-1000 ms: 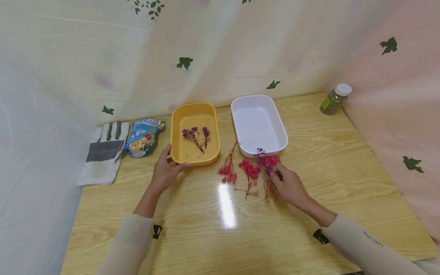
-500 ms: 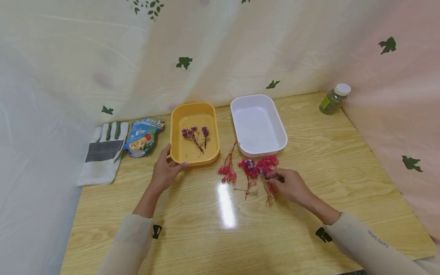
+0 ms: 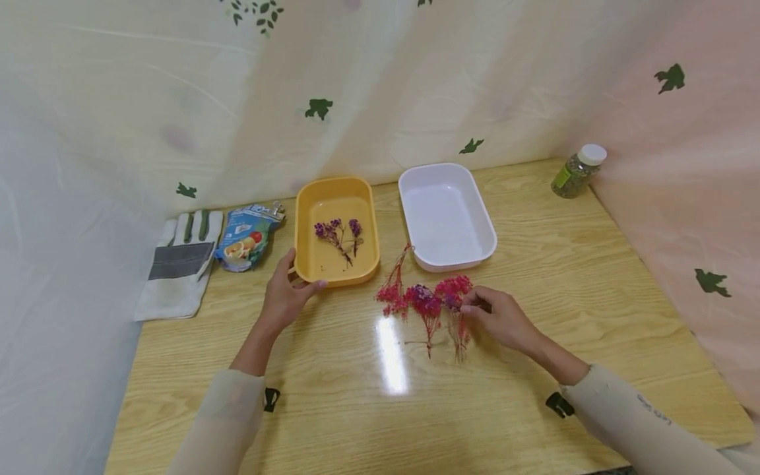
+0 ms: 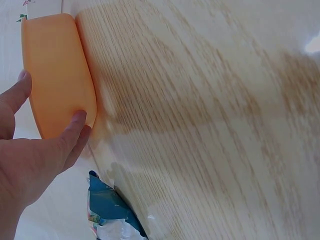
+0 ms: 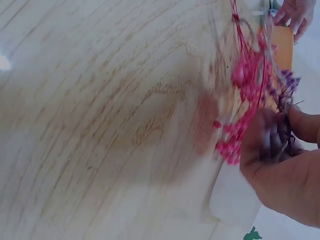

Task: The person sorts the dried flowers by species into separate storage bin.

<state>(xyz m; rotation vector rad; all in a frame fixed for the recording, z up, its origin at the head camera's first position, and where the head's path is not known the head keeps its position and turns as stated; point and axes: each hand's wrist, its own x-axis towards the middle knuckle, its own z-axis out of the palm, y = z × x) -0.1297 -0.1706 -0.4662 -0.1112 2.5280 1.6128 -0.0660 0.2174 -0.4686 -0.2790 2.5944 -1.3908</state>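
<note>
Pinching purple sprig (image 5: pixel 285 82) in right grip (image 3: pixel 497 316), yellow tray (image 3: pixel 335 198) in left grip (image 3: pixel 284 298), ease clear of pink flowers (image 3: pixel 454 285) right of yellow tray

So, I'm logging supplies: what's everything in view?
yellow tray: 1, yellow, centre
white tray: 1, white, centre
purple sprigs: 2+, purple, in yellow tray
pink sprigs: 3, pink, by white tray
held sprig: 1+, purple, right hand
glove: 1, mostly white, left
pouch: 1, mostly blue, left
clip: 1, silver, on pouch
jar: 1, white lid, right
table: 1, tan, underneath
curtain: 1+, pale, behind
buckles: 2, black, by sleeves
sleeves: 2, beige, forearms
left hand: 1, on yellow tray
right hand: 1, pinching held sprig
</note>
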